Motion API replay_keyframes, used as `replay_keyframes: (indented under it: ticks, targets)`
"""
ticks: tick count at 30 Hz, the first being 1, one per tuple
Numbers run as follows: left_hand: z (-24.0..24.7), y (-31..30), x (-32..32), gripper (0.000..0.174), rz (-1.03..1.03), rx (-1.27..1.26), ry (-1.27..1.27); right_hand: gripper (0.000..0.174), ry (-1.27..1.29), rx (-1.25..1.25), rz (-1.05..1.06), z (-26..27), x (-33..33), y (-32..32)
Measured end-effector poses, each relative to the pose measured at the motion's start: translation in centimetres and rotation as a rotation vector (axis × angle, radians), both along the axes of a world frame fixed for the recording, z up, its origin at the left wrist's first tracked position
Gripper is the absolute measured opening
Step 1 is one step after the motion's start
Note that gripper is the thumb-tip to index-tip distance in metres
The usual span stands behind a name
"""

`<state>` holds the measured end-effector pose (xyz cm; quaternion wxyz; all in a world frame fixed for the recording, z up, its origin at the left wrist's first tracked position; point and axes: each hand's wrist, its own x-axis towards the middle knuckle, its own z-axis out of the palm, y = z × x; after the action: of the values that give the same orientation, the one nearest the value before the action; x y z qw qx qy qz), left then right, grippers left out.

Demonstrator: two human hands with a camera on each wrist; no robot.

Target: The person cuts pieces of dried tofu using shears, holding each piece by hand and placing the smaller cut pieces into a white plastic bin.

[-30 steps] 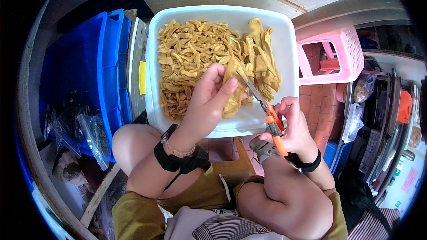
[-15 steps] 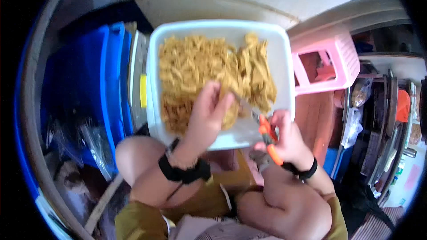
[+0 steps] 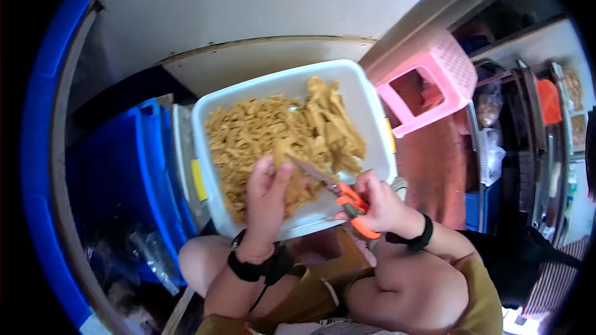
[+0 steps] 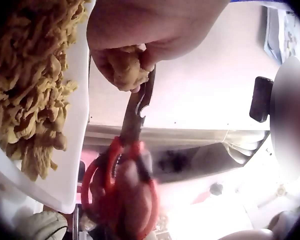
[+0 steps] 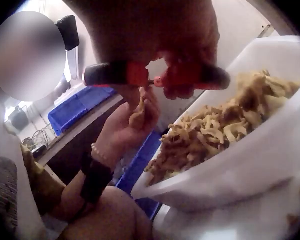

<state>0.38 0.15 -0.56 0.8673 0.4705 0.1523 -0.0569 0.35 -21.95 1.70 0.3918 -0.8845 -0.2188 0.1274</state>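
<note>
My left hand (image 3: 267,201) pinches a long, wrinkled yellow-brown piece of food (image 4: 127,70) between thumb and fingers, over a white plastic tub (image 3: 273,80). In my right hand (image 3: 386,208) are scissors (image 3: 352,201) with orange-and-dark handles, fingers and thumb round the loops. The blades point up and left, their tips right at the held piece beside the left thumb. Under the hands, many short cut strips (image 3: 251,127) of the same food fill the tub's left and middle. Longer whole pieces (image 3: 335,125) lie heaped on its right side.
Right of the tub stands a pink plastic stool (image 3: 456,80) on the red tiled floor. Stacked blue crates (image 3: 118,167) are close on the left. Behind the tub rises a pale wall (image 3: 248,6). The person's bent knees flank a brown seat below the tub.
The head view has tilted, so the tub appears lower and turned. Both hands remain over it, still holding the food piece and the scissors, the blades staying beside the piece.
</note>
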Motion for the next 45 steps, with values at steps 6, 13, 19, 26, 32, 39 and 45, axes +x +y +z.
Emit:
replay_keyframes:
  ticks: [6,13,19,26,32,39,45]
  targets:
    - [0.6,0.0,-0.3,0.018,-0.087,0.115,-0.088,0.073,0.098,-0.052,0.042,0.6,0.6,0.6]
    - [0.3,-1.9,-0.8,0.015,-0.104,0.300,-0.119,0.082,0.109,-0.023,0.095,1.4,1.5,1.4]
    - [0.7,-1.5,-0.5,0.017,-0.135,0.208,-0.075,0.082,0.221,-0.061,0.102,1.8,1.7,1.8]
    - [-0.1,0.0,0.3,0.018,-0.165,0.283,-0.135,0.058,0.107,0.028,0.033,0.9,0.8,0.7]
    - [0.3,0.2,0.1,0.021,-0.191,0.161,-0.106,0.059,0.184,0.121,-0.091,0.7,0.4,-0.4]
    - [0.3,0.2,0.4,0.026,-0.129,-0.052,-0.041,0.076,0.149,0.130,-0.053,0.1,0.7,-2.0]
    - [-0.5,-0.3,0.4,0.025,-0.047,0.009,-0.175,0.085,0.056,-0.064,0.063,0.0,0.5,-1.4]
